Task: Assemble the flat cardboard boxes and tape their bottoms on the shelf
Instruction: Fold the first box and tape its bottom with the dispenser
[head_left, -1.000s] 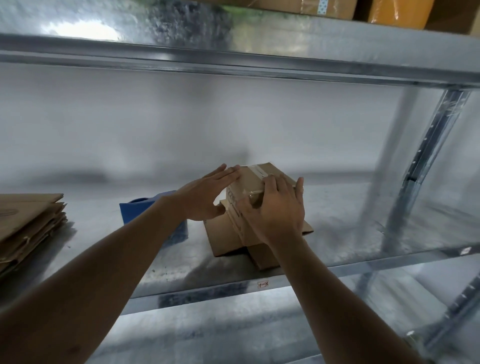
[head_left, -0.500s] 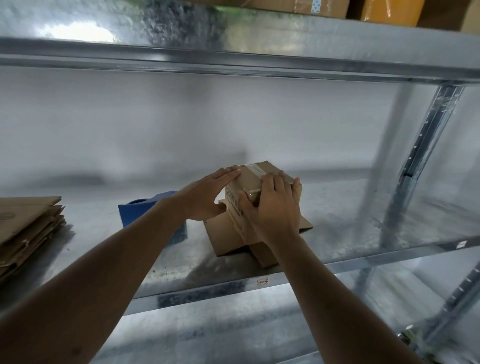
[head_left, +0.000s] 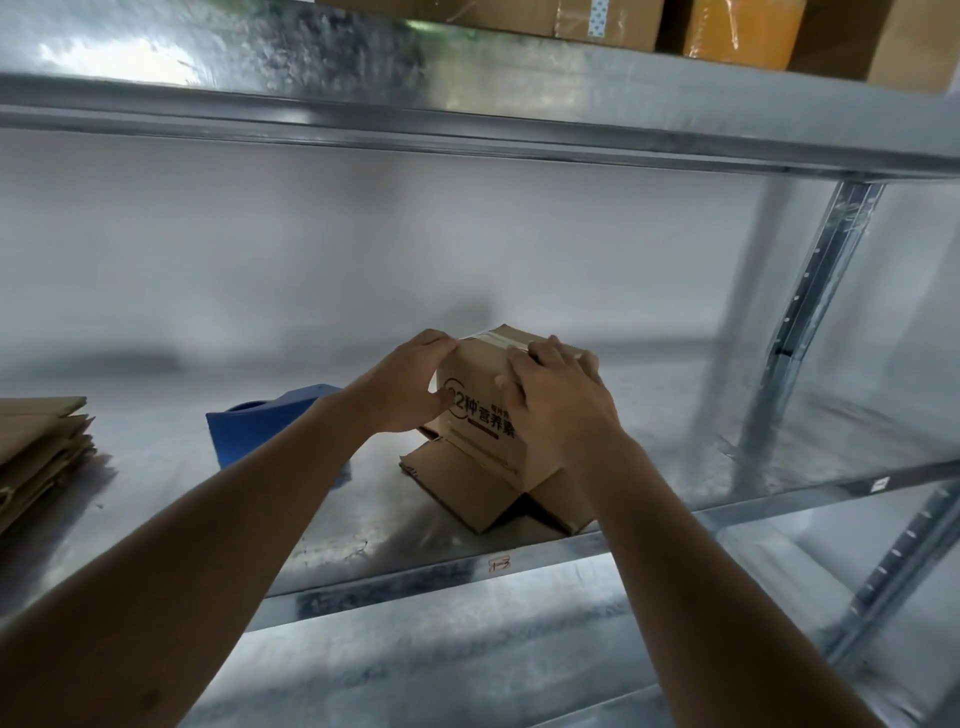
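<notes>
Gripping the taped box (head_left: 483, 415) on the shelf (head_left: 363, 519), left hand (head_left: 410, 384) and right hand (head_left: 561, 400) clasp its sides.

"种营养素" on box (head_left: 483, 415); shelf (head_left: 415, 577) tag "1-3"
</notes>
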